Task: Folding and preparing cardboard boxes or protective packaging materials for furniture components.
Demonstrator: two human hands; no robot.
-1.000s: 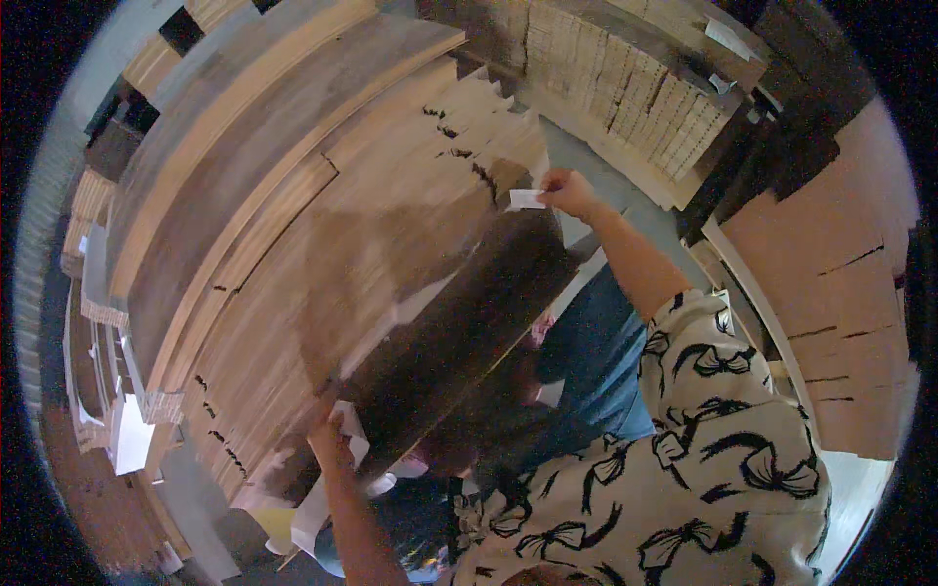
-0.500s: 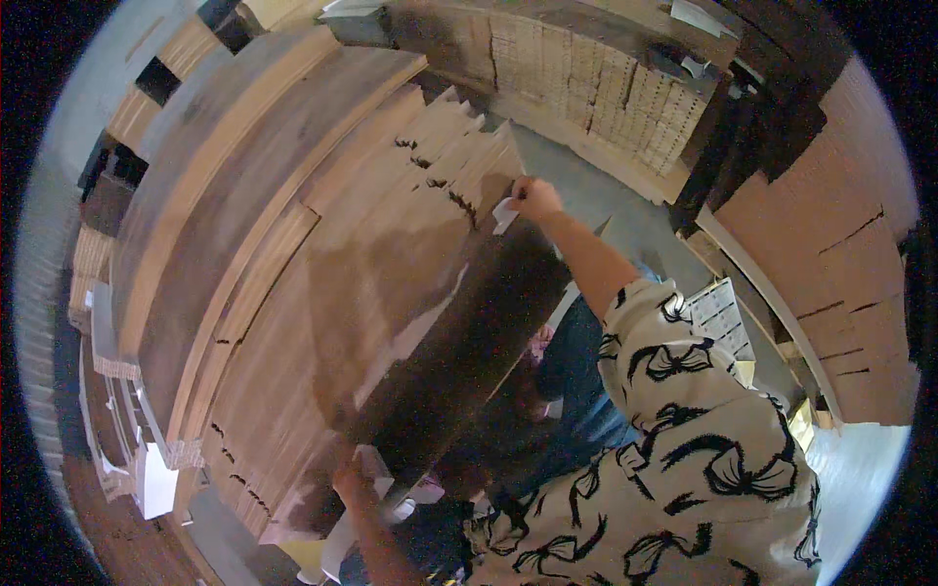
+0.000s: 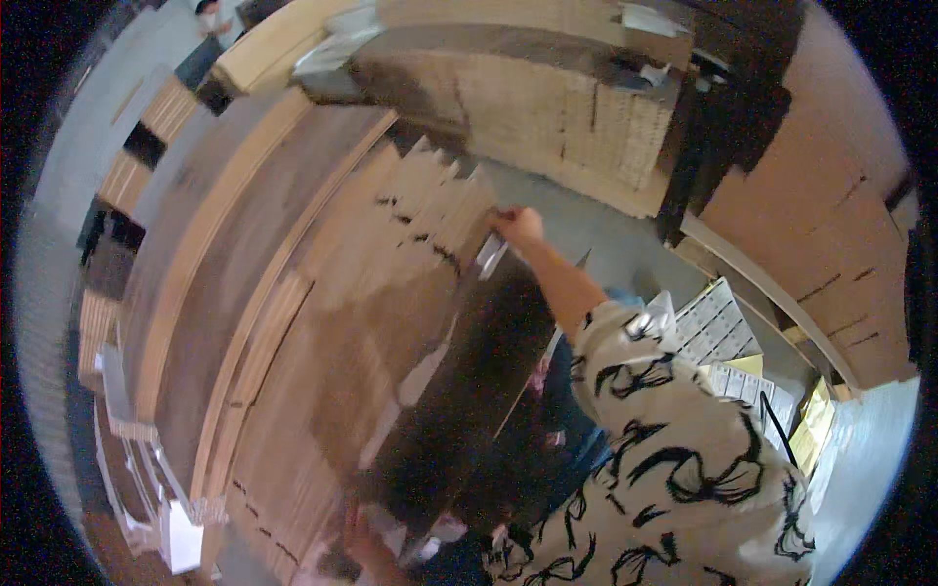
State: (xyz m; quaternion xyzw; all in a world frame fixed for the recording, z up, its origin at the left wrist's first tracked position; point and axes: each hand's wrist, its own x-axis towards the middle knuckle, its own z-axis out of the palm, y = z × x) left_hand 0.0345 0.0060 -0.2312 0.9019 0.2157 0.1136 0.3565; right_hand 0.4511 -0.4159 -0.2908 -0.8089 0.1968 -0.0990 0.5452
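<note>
A long dark brown flat panel [image 3: 469, 361] lies slantwise in front of me, beside a wide stack of brown board sheets [image 3: 342, 322]. At the panel's far end my right hand [image 3: 518, 227] is closed, its fingers pinched on the corner by the stack's edge. A small white strip [image 3: 491, 256] shows just under these fingers. My left hand [image 3: 366, 535], blurred and dim, is at the panel's near end; its fingers cannot be made out. Pale torn-looking patches [image 3: 425, 376] run along the seam between panel and stack.
More stacked brown boards [image 3: 225, 244] stand to the left, and a tall stack [image 3: 567, 117] is at the back. A large brown sheet stack [image 3: 811, 234] is at the right, near printed papers [image 3: 718, 322]. A person [image 3: 210, 20] is far off at upper left.
The view has shifted, so the stacks sit lower in it. My right hand remains at the panel's far corner, and my left hand at its near end. More printed papers show at right.
</note>
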